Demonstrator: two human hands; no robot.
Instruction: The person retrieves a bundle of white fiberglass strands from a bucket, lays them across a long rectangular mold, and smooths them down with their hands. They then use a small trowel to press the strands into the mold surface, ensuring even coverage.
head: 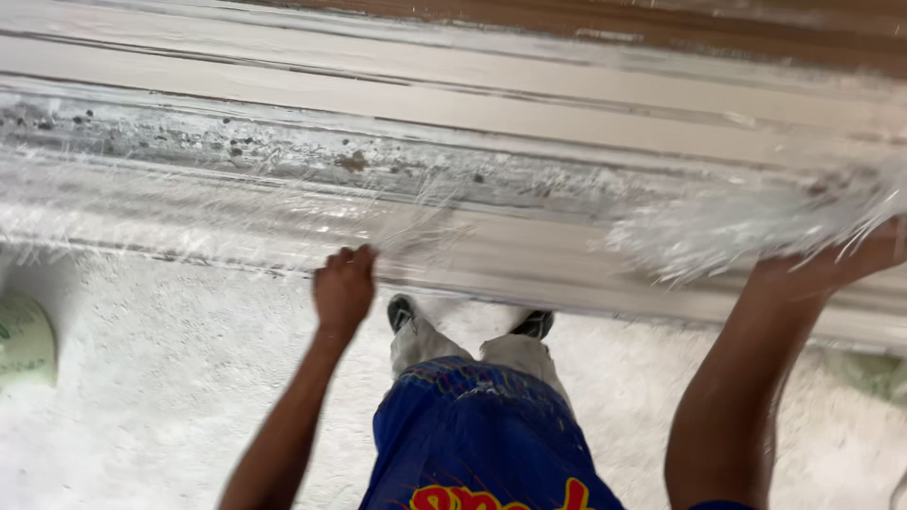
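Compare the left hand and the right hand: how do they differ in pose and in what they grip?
The left hand is a closed fist pinching thin, nearly clear fibre strands at the long white mould; the right hand is raised and blurred. The left hand's strands are sparse; the right hand carries a thick white fibre bundle. Both hands are bare and handle white fibre.

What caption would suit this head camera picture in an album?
Left hand grips a thin fibre sheet on a long white form; right hand holds a fibre wad.
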